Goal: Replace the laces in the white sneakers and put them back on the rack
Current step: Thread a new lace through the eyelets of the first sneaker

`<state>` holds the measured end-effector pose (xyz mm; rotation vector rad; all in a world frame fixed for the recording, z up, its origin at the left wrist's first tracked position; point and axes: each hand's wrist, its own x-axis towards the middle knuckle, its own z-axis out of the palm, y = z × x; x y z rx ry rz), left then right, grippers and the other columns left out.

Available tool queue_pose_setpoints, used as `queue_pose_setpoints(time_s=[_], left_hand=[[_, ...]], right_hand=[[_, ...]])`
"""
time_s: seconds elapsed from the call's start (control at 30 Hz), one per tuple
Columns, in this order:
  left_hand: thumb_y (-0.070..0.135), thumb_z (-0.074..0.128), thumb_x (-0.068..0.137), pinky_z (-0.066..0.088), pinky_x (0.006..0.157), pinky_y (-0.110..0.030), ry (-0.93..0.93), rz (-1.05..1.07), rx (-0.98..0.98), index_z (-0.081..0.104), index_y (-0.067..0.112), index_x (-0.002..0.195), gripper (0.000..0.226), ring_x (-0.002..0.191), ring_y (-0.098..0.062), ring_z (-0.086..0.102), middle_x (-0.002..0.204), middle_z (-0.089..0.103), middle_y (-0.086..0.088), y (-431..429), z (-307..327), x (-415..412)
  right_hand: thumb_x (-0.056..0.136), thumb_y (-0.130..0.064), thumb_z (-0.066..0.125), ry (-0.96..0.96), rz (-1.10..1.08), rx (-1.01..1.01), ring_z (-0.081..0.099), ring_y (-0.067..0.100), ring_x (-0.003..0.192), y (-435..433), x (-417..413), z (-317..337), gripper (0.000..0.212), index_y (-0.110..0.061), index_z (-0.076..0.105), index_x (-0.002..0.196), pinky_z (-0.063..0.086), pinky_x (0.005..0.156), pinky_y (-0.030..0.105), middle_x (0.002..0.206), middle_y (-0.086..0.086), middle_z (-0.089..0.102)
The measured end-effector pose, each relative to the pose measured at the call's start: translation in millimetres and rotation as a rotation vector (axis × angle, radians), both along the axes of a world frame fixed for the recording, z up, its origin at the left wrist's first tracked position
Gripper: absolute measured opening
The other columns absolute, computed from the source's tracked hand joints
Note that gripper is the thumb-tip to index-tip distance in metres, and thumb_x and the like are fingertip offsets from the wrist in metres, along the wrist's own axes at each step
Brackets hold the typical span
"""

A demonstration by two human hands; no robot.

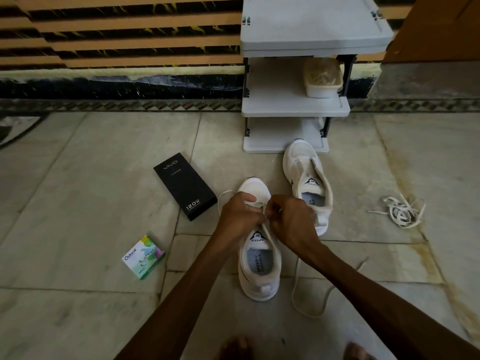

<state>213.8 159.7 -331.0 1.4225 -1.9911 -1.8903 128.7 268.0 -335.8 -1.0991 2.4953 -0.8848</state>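
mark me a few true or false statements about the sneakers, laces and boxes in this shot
1. The left hand and right hand both pinch the lace at the near sneaker. True.
2. The far sneaker is fully laced. False: no lace shows in it.
3. A loose bundle of laces lies on the floor right of the sneakers. True.
4. The black box sits on the rack. False: it lies on the floor, left of the sneakers.
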Motion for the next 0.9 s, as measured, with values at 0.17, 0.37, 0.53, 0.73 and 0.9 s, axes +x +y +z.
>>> queue_pose_setpoints(time_s=[0.17, 0.37, 0.53, 0.73, 0.9], left_hand=[[0.006, 0.076, 0.073, 0.051, 0.072, -0.023, -0.016, -0.096, -0.108, 0.058, 0.021, 0.111, 0.044, 0.093, -0.013, 0.065, 0.102, 0.07, 0.0, -1, -5, 0], [0.016, 0.077, 0.071, 0.053, 0.087, -0.032, -0.091, -0.155, -0.137, 0.056, 0.025, 0.117, 0.051, 0.1, -0.016, 0.064, 0.108, 0.069, 0.001, -3, -3, 0], [0.011, 0.073, 0.073, 0.052, 0.091, -0.034, -0.072, -0.185, -0.125, 0.054, 0.025, 0.115, 0.048, 0.099, -0.018, 0.064, 0.098, 0.069, 0.001, -2, 1, -1], [0.009, 0.074, 0.072, 0.055, 0.087, -0.038, -0.048, -0.175, -0.11, 0.057, 0.029, 0.104, 0.042, 0.098, -0.024, 0.065, 0.103, 0.068, -0.008, -4, -3, -1], [0.002, 0.068, 0.076, 0.053, 0.08, -0.03, -0.02, -0.199, -0.095, 0.058, 0.027, 0.107, 0.041, 0.096, -0.018, 0.065, 0.099, 0.07, -0.001, -5, -6, 0]], right_hand=[[0.065, 0.01, 0.055, 0.214, 0.08, -0.16, 0.048, 0.018, 0.06, 0, -12, 29, 0.022, -0.011, 0.051, 0.071, 0.043, 0.051, 0.035, 0.071, 0.003, 0.053], [0.096, 0.002, 0.043, -0.406, -0.091, -0.845, 0.066, 0.026, 0.075, -7, -35, 104, 0.012, -0.003, 0.05, 0.087, 0.058, 0.069, 0.035, 0.084, 0.013, 0.062], [0.097, -0.006, 0.046, -0.178, 0.037, -0.144, 0.06, 0.001, 0.07, -5, -28, 63, 0.009, -0.009, 0.055, 0.095, 0.042, 0.058, 0.016, 0.078, 0.003, 0.061], [0.096, -0.03, 0.053, 0.141, 0.26, 0.409, 0.066, 0.027, 0.087, 2, -19, 5, 0.023, -0.011, 0.064, 0.102, 0.043, 0.064, 0.027, 0.094, 0.009, 0.069], [0.087, -0.002, 0.058, -0.168, 0.215, -0.052, 0.06, 0.012, 0.071, 1, -25, 60, 0.018, -0.014, 0.063, 0.076, 0.05, 0.068, 0.029, 0.073, -0.003, 0.063]])
